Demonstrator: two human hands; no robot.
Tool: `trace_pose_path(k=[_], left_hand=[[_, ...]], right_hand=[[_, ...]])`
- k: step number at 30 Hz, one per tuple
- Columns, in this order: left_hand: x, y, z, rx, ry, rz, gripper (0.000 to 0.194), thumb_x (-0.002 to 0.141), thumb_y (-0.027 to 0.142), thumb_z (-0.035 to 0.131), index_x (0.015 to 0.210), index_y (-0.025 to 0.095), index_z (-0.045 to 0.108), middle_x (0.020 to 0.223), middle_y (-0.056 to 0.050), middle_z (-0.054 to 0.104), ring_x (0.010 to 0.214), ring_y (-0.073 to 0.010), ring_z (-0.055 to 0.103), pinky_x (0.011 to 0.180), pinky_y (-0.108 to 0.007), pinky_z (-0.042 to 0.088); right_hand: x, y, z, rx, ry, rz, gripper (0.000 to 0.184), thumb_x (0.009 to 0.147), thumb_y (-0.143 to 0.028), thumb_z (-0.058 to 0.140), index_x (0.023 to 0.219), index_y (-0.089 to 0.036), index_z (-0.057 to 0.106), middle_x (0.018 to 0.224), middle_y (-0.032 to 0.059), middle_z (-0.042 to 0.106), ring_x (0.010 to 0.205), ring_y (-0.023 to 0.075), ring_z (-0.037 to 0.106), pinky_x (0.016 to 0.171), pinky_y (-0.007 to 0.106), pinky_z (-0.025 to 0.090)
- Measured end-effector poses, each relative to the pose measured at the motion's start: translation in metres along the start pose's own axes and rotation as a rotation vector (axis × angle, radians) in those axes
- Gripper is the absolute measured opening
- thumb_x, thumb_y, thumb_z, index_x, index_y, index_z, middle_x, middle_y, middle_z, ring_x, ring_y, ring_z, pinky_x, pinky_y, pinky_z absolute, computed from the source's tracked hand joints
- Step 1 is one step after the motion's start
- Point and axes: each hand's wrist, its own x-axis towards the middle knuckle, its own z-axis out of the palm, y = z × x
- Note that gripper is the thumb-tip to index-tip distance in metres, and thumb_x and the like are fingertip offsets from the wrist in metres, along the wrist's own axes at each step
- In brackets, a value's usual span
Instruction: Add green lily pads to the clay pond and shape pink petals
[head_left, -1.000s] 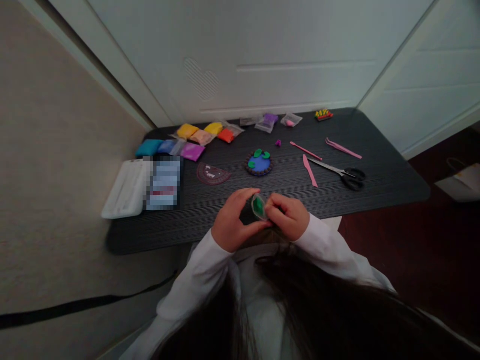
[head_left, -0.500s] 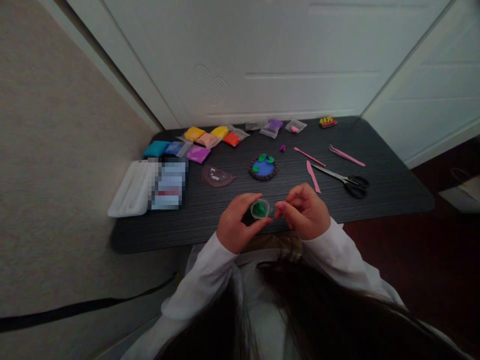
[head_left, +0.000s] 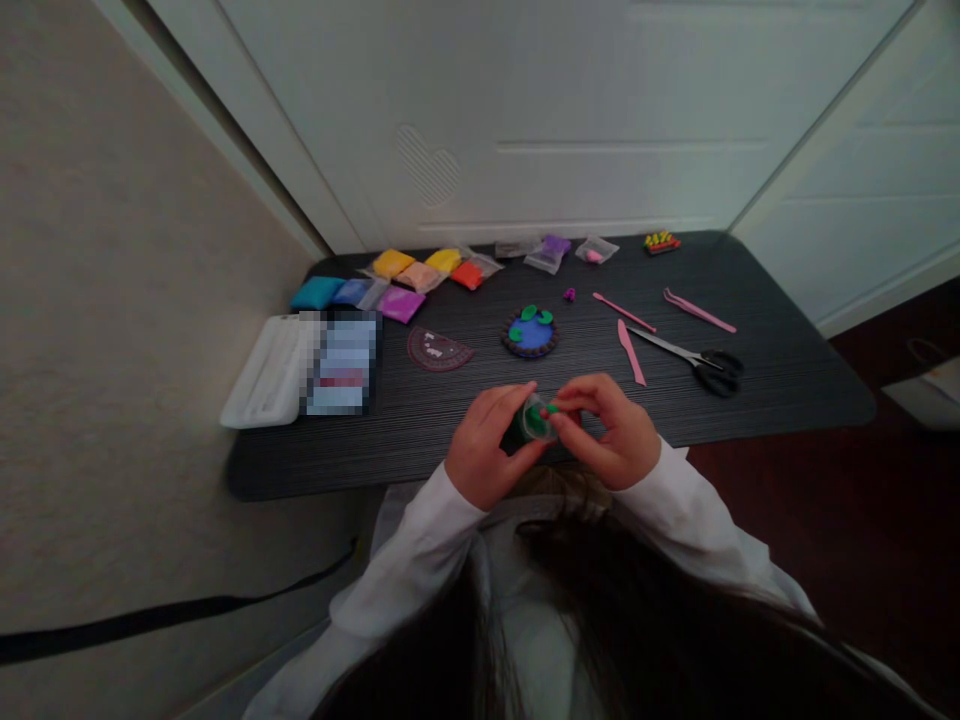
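My left hand point(head_left: 491, 445) is wrapped around a small clear plastic cup point(head_left: 537, 432) near the table's front edge. Green modelling clay lies inside the cup. My right hand point(head_left: 611, 432) pinches a bit of green clay point(head_left: 553, 408) at the cup's rim, between thumb and forefinger. Whether this bit is still joined to the clay in the cup I cannot tell. Beyond my hands sits a round clay pond point(head_left: 529, 333), blue in the middle, with a dark brown beaded border and several green leaf pieces on it.
Pink tweezers point(head_left: 699, 311), a pink clay knife point(head_left: 631, 352), a thin pink tool point(head_left: 624, 312) and black-handled scissors point(head_left: 694, 358) lie at the right. A protractor point(head_left: 439, 350) and a white tray point(head_left: 262, 372) are at the left. Bags of coloured clay point(head_left: 401, 303) line the back.
My right hand has moved in to the cup and now pinches green clay at its rim; before, its fingers were beside the cup. The view has shifted slightly.
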Motion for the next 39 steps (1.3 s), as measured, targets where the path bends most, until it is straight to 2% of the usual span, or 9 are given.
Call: trace_pose_path(k=[6, 11, 14, 18, 21, 24, 26, 32, 39], left_hand=[[-0.001, 0.001, 0.006, -0.004, -0.015, 0.013, 0.055, 0.071, 0.027, 0.059, 0.12, 0.018, 0.038, 0.108, -0.009, 0.055, 0.101, -0.0201, 0.049, 0.088, -0.037, 0.04], [0.0, 0.004, 0.01, -0.015, -0.019, 0.016, 0.062, 0.07, 0.024, 0.06, 0.124, 0.017, 0.031, 0.108, -0.008, 0.055, 0.099, -0.0192, 0.049, 0.087, -0.036, 0.039], [0.001, 0.005, 0.012, -0.019, -0.019, 0.019, 0.064, 0.069, 0.023, 0.06, 0.125, 0.017, 0.03, 0.109, -0.008, 0.054, 0.099, -0.0193, 0.048, 0.087, -0.036, 0.039], [0.001, 0.004, 0.014, -0.015, -0.008, 0.018, 0.065, 0.069, 0.023, 0.06, 0.126, 0.017, 0.029, 0.109, -0.008, 0.054, 0.1, -0.0199, 0.048, 0.087, -0.036, 0.039], [0.002, 0.003, 0.015, -0.004, 0.008, 0.038, 0.065, 0.069, 0.021, 0.059, 0.126, 0.018, 0.028, 0.11, -0.008, 0.054, 0.1, -0.0202, 0.048, 0.087, -0.037, 0.039], [0.001, 0.003, 0.017, 0.016, 0.014, 0.07, 0.063, 0.071, 0.019, 0.057, 0.127, 0.018, 0.028, 0.11, -0.008, 0.055, 0.1, -0.0205, 0.047, 0.087, -0.038, 0.039], [0.0, 0.003, 0.018, 0.028, -0.006, 0.099, 0.061, 0.072, 0.02, 0.056, 0.127, 0.018, 0.029, 0.11, -0.008, 0.055, 0.1, -0.0204, 0.047, 0.087, -0.037, 0.039], [-0.003, 0.002, 0.021, 0.066, -0.022, 0.164, 0.057, 0.075, 0.022, 0.053, 0.127, 0.019, 0.03, 0.112, -0.008, 0.056, 0.101, -0.0203, 0.046, 0.087, -0.038, 0.039], [-0.002, 0.003, 0.019, 0.095, -0.002, 0.182, 0.057, 0.073, 0.019, 0.054, 0.125, 0.022, 0.032, 0.109, -0.006, 0.058, 0.099, -0.0209, 0.047, 0.086, -0.039, 0.039]], right_hand=[[0.008, 0.013, -0.003, -0.048, -0.104, -0.095, 0.009, 0.071, -0.02, 0.057, 0.079, -0.018, 0.062, 0.074, 0.0031, 0.055, 0.071, 0.0137, 0.051, 0.066, 0.029, 0.043], [0.014, 0.023, -0.005, 0.032, -0.149, -0.052, 0.006, 0.066, -0.023, 0.063, 0.071, -0.019, 0.066, 0.091, 0.0063, 0.051, 0.087, 0.0176, 0.05, 0.079, 0.035, 0.041], [0.014, 0.024, -0.005, 0.134, -0.2, -0.001, 0.006, 0.069, -0.022, 0.061, 0.072, -0.021, 0.065, 0.095, 0.005, 0.052, 0.092, 0.0167, 0.051, 0.084, 0.035, 0.04], [0.01, 0.027, -0.002, 0.263, -0.252, 0.126, 0.007, 0.069, -0.022, 0.06, 0.075, -0.021, 0.064, 0.097, 0.0048, 0.055, 0.093, 0.0165, 0.053, 0.084, 0.034, 0.041], [0.007, 0.031, 0.004, 0.479, -0.254, 0.286, 0.01, 0.066, -0.023, 0.062, 0.073, -0.02, 0.056, 0.088, 0.0026, 0.056, 0.08, 0.0139, 0.056, 0.072, 0.031, 0.045], [0.006, 0.033, 0.011, 0.722, -0.191, 0.463, 0.033, 0.055, -0.02, 0.07, 0.074, -0.022, 0.042, 0.079, -0.0034, 0.055, 0.062, 0.0087, 0.055, 0.058, 0.025, 0.045], [0.006, 0.034, 0.013, 0.788, -0.193, 0.548, 0.043, 0.05, -0.019, 0.072, 0.079, -0.022, 0.039, 0.076, -0.0048, 0.056, 0.06, 0.0081, 0.055, 0.057, 0.024, 0.045], [0.007, 0.034, 0.01, 0.636, -0.409, 0.572, 0.028, 0.058, -0.03, 0.066, 0.079, -0.016, 0.055, 0.066, -0.0023, 0.057, 0.059, 0.0104, 0.053, 0.059, 0.026, 0.044], [0.007, 0.036, 0.009, 0.584, -0.345, 0.542, 0.024, 0.059, -0.037, 0.065, 0.063, -0.017, 0.054, 0.059, -0.0022, 0.055, 0.055, 0.0105, 0.05, 0.051, 0.025, 0.042]])
